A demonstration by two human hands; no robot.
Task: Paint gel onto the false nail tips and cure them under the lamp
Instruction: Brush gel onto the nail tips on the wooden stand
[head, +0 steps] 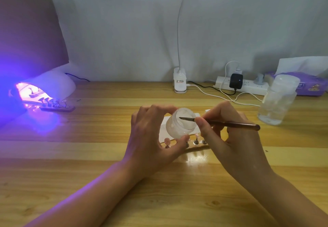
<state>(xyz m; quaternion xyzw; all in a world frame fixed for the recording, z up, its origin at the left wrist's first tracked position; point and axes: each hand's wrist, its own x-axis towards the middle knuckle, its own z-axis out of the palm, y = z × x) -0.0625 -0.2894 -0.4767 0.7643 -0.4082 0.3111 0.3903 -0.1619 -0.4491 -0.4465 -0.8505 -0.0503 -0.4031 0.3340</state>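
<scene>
I hold the gel jar point(179, 124) tilted in my left hand point(152, 134), fingers point(160, 109) wrapped round it, so the brush point(230, 124) pinched in my right hand point(230, 138) reaches inside; nail tips point(196, 135) sit just under my fingers, second set point(55, 104) at the lit lamp point(55, 84) well left

Home nail desk, wooden table point(88, 155), glowing curing lamp point(48, 88), power strip point(248, 86)

Left hand point(150, 132) curled round a jar point(177, 127), right hand point(230, 141) held close beside, a brush point(230, 124) pinched near its bristles
</scene>
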